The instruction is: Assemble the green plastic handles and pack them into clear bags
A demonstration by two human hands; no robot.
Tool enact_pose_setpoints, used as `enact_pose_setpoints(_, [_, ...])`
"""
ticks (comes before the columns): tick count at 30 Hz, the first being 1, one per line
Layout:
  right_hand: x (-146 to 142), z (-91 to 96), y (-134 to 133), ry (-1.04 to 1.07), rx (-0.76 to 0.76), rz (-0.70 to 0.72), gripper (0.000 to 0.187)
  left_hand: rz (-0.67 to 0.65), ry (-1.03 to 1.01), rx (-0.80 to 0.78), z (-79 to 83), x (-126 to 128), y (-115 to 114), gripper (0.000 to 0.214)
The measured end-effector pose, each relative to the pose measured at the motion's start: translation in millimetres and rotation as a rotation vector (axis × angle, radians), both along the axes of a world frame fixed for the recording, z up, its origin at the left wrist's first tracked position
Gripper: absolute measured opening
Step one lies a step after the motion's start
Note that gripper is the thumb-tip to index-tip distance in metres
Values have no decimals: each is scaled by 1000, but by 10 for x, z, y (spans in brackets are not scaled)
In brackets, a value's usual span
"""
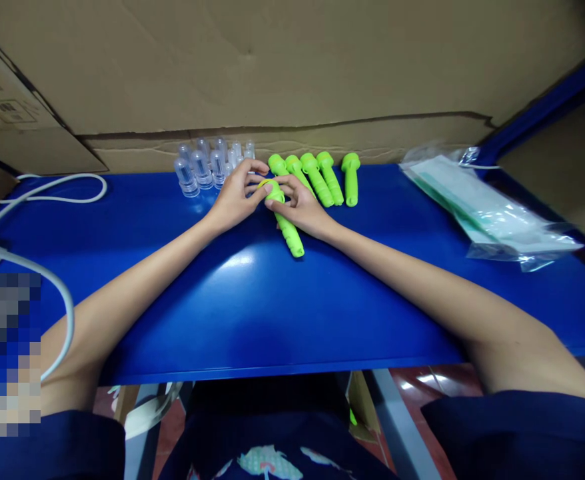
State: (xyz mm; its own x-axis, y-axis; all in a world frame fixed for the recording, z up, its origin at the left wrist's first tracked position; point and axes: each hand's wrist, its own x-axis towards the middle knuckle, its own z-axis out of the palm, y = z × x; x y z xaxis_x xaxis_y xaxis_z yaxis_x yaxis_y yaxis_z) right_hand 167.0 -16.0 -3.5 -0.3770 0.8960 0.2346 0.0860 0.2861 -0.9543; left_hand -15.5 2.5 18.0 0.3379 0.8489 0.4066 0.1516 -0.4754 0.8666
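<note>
My left hand (pixel 236 193) and my right hand (pixel 303 208) meet over a lime-green plastic handle-shaped part (pixel 288 230) lying on the blue table (pixel 252 293). Both hands pinch its wide head end, fingers curled round it, while its ribbed shaft points toward me. Just behind, a row of several more green parts (pixel 322 177) lies side by side. To their left stands a cluster of several clear plastic caps (pixel 207 167), right behind my left fingers.
A clear plastic bag (pixel 487 210) with pale green contents lies at the right of the table. A white cable (pixel 57 193) loops at the far left. Brown cardboard (pixel 292 67) walls the back. A blue frame bar (pixel 547 107) runs at the right.
</note>
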Motion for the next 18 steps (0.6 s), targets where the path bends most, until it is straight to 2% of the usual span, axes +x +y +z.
enact_pose_setpoints(4, [-7,34,-36,-11,-47,-10,65,71,-14,4,2,-55,60,27])
enact_pose_setpoints(10, [-3,56,-63,-12,-46,-22,67,38,-9,-42,-6,-123,131,27])
enact_pose_setpoints(15, [17,8,-31,10,8,18,63,39,-2,104,-50,-150,200,21])
enact_pose_setpoints(18, [20,2,-32,2,16,42,63,86,7,196,-69,-168,228,24])
